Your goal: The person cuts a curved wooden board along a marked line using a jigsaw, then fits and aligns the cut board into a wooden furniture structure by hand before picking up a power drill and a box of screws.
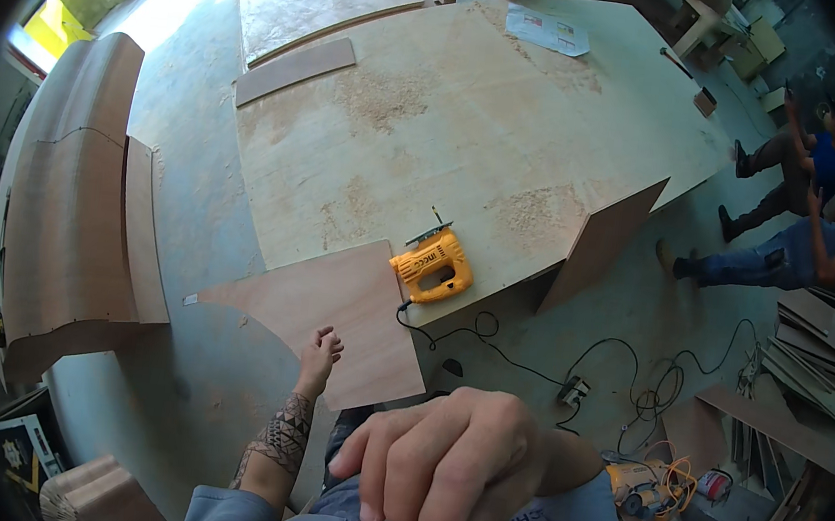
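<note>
Tabletop [470, 135] edge underlies an overhanging panel [376, 322]; left hand [321, 349] half-open, empty; right hand [454, 450] curled, hold unclear.

A broad, pale plywood worktable [438, 152] stretches beyond the fingers [331, 336] of the left hand [314, 359], with a reddish-brown, curve-edged wooden panel [364, 296] overlapping its near edge below them. Ahead and right of the fingers lies a yellow-and-black corded jigsaw [428, 257]; farther out are tan sawdust heaps [383, 96], a brown rectangular board [295, 71] leftward and a white paper sheet [547, 30] rightward.
</note>
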`<state>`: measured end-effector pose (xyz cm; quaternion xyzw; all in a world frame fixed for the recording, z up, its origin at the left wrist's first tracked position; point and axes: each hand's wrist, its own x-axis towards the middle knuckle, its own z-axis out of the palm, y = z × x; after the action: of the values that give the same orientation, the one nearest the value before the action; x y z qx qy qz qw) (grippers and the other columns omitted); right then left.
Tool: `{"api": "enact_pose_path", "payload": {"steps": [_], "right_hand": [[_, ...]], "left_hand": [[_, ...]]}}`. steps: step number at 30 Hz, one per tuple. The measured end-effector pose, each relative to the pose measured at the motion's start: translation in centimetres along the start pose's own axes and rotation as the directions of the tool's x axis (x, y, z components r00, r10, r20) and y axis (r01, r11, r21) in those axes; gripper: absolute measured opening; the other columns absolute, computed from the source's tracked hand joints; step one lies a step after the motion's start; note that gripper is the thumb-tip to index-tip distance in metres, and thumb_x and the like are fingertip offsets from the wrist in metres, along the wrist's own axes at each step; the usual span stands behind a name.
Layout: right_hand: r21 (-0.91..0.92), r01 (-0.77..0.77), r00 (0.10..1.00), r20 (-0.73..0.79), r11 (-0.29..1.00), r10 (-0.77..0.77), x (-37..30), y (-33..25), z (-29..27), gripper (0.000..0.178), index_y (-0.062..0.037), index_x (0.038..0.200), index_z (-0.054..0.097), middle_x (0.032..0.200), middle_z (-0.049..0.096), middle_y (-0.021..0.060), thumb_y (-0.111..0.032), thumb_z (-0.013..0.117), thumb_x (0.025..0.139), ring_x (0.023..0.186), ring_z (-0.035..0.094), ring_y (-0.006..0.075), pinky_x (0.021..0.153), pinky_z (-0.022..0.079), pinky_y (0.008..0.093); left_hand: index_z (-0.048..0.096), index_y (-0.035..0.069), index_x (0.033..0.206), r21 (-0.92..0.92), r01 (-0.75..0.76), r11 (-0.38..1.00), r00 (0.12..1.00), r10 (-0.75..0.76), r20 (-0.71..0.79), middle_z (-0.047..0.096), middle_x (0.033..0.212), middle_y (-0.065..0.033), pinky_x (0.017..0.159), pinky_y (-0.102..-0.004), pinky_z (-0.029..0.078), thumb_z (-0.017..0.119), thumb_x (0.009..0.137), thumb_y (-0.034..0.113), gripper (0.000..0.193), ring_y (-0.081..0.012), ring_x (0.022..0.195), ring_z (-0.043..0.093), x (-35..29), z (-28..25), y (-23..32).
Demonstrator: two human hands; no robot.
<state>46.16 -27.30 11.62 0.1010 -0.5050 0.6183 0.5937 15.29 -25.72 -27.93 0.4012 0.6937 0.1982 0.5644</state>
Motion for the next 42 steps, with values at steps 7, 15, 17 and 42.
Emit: {"api": "enact_pose_path", "payload": {"steps": [7, 15, 17, 42], "right_hand": [[-0.066, -0.990, 0.059, -0.996, -0.122, 0.061, -28.2, 9.2, -25.9, 0.066, 0.0000, 0.139, 0.063, 0.128, 0.070, 0.0250, -0.049, 0.075, 0.096, 0.121, 0.068, 0.0389, 0.104, 0.054, 0.0478], [-0.213, -0.889, 0.179, -0.976, -0.405, 0.121, -37.5, 21.6, -36.8, 0.094, 0.0052, 0.154, 0.041, 0.143, 0.057, 0.0300, -0.037, 0.087, 0.084, 0.134, 0.056, 0.0433, 0.116, 0.044, 0.0520], [-0.145, -0.810, 0.170, -0.985, -0.568, 0.008, -40.5, 19.3, -38.6, 0.087, 0.0055, 0.150, 0.045, 0.137, 0.063, 0.0275, -0.030, 0.088, 0.083, 0.126, 0.064, 0.0385, 0.110, 0.050, 0.0497], [0.284, -0.892, -0.079, -0.864, 0.353, 0.497, -40.5, 24.9, -8.0, 0.042, -0.0043, 0.120, 0.059, 0.107, 0.069, 0.0056, 0.000, 0.071, 0.080, 0.095, 0.068, 0.0172, 0.088, 0.055, 0.0319]], "left_hand": [[0.017, 0.008, 0.168, 0.003, 0.525, 0.851, 0.838, -0.517, -0.177, 0.044, 0.160, -0.0294, 0.110, -0.0546, 0.048, 0.081, 0.093, 0.034, 0.102, -0.0382, 0.146, 0.048, -6.6, 8.0, -15.2], [-0.001, 0.022, 0.165, -0.868, 0.444, 0.225, 0.784, -0.566, 0.255, 0.030, 0.168, -0.0223, 0.123, -0.0626, 0.036, 0.081, 0.098, 0.037, 0.106, -0.0468, 0.154, 0.036, -5.2, 6.2, -24.9], [0.015, 0.015, 0.159, -0.931, 0.298, 0.212, 0.685, -0.726, 0.055, 0.039, 0.163, -0.0209, 0.122, -0.0662, 0.036, 0.080, 0.099, 0.031, 0.090, -0.0433, 0.153, 0.039, -4.0, 10.5, -21.6], [0.024, 0.002, 0.165, -0.738, 0.092, 0.668, 0.760, -0.526, -0.381, 0.050, 0.157, -0.0218, 0.117, -0.0473, 0.045, 0.073, 0.102, 0.033, 0.086, -0.0334, 0.139, 0.056, 2.5, -12.3, -24.7]]}}
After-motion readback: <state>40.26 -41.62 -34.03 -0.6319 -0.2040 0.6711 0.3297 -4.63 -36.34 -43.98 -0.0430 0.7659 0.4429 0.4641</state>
